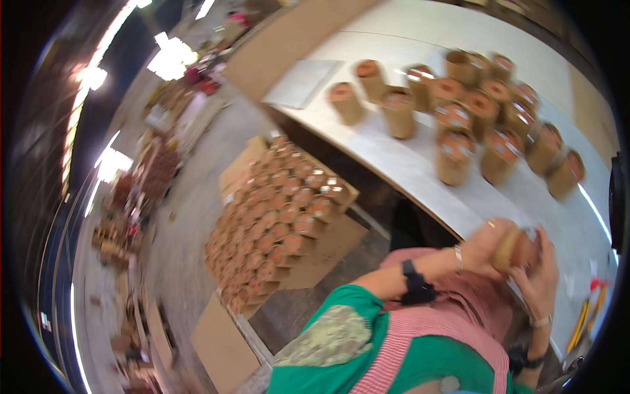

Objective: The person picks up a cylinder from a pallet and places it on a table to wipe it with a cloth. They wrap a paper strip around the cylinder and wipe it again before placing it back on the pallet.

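Both my hands hold one brown cardboard cylinder (514, 249) with a reddish top, just over the near edge of the white table (420, 174). My left hand (487, 246) wraps its left side; a bracelet and a black wristband sit on that forearm. My right hand (542, 276) grips it from the right and below, with a band on the wrist. The picture is blurred and tilted, so the fingers' exact hold is unclear. Several similar cylinders (459, 115) with orange-red lids stand upright on the table beyond my hands.
On the floor to the left, an open cardboard box (275, 217) is packed with several more cylinders. Flat cardboard sheets (223, 341) lie around it. A grey sheet (302, 82) lies on the table's far end. Yellow and red tools (587, 315) lie at the right.
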Available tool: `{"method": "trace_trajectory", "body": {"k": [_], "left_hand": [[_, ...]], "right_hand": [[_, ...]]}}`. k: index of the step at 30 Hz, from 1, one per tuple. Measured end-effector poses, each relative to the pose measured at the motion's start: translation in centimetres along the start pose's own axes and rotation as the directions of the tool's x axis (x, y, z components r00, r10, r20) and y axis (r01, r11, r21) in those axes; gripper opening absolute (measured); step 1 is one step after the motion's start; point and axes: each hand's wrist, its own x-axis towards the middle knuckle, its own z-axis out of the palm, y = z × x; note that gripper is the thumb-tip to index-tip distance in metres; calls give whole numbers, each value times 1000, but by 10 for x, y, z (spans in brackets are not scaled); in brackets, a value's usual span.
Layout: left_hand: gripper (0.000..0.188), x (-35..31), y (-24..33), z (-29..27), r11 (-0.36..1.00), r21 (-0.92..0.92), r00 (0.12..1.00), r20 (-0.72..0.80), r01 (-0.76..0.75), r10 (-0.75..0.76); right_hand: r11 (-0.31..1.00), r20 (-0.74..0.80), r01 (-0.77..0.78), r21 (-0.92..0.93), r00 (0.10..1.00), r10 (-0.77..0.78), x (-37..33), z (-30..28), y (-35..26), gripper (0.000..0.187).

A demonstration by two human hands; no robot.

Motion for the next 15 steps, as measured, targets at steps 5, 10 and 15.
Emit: {"method": "trace_trajectory", "body": {"k": [5,10,15], "left_hand": [[108,-1,-1,4,992,113,998,36,55,-60],[105,-13,-2,2,867,-306,887,-121,394,-446],[83,2,4,2,286,-811,685,182,510,-705]], "right_hand": [[971,50,-103,217,994,95,-7,2,28,74],[713,-57,-291,637,905,421,-12,3,74,60],[582,-21,-297,757,879,476,-5,18,80,57]]}}
